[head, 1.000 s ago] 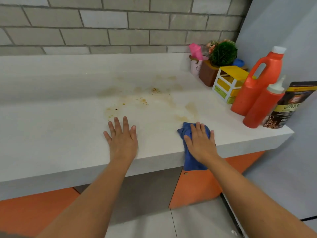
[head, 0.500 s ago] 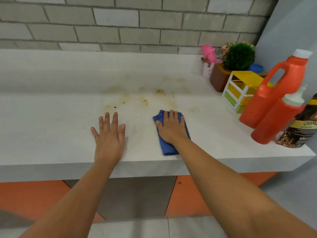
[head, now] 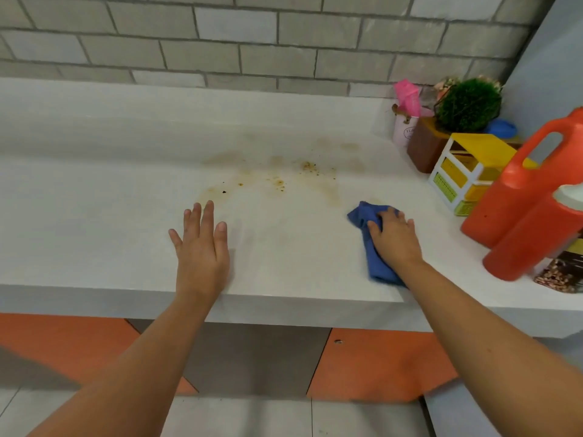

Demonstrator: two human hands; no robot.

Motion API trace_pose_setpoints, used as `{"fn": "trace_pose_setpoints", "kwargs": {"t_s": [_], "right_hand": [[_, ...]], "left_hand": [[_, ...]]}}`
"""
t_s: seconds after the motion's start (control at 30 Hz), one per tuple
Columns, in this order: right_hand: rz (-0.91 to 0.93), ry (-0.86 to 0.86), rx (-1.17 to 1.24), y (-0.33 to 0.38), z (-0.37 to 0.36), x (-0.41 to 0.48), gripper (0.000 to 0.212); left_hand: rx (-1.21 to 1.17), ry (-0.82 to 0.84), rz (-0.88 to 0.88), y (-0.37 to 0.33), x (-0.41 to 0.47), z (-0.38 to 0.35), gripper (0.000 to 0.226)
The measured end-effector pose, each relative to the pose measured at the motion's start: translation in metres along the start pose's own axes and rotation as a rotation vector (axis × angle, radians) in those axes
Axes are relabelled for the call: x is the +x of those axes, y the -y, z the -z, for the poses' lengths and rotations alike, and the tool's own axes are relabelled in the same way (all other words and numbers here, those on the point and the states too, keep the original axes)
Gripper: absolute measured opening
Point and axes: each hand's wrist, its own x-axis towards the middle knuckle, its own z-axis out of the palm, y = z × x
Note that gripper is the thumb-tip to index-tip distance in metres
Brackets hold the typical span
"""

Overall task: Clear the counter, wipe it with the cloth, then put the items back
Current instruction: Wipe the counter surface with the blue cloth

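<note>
My right hand (head: 394, 238) presses down on a crumpled blue cloth (head: 375, 260) on the white counter (head: 94, 216), its fingers curled over the cloth's top. The cloth lies near the front edge, right of centre. My left hand (head: 202, 247) rests flat on the counter with fingers spread and nothing in it. Brown stains and crumbs (head: 277, 181) mark the surface beyond both hands.
Pushed to the right end stand a large orange jug (head: 523, 190), an orange squeeze bottle (head: 536, 238), a dark granule pack (head: 561, 272), a yellow mini drawer unit (head: 463, 175), a potted green plant (head: 463, 115) and a pink cup (head: 405, 121). A brick wall runs behind.
My right hand has slid the blue cloth to the right across the counter, bunching it up. My left hand has stayed flat in place.
</note>
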Motion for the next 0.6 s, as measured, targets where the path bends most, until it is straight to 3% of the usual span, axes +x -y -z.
{"fn": "trace_pose_setpoints", "kwargs": {"t_s": [0.13,0.27,0.47,0.6], "right_hand": [[-0.115,0.067,-0.114,0.001,-0.008,0.052,0.061],[-0.025,0.152,-0.168,0.032,-0.015,0.062,0.068],[0.470,0.206,-0.063,0.155,-0.043,-0.020,0.062],[0.688,0.327,0.157,0.156,-0.031,-0.065,0.049]], "left_hand": [[-0.020,-0.023,0.001,0.000,0.001,-0.001,0.049],[0.009,0.016,-0.010,0.001,0.001,-0.002,0.051],[0.011,0.021,0.010,0.002,0.004,-0.002,0.050],[-0.047,0.001,0.010,0.001,0.003,0.000,0.057]]}}
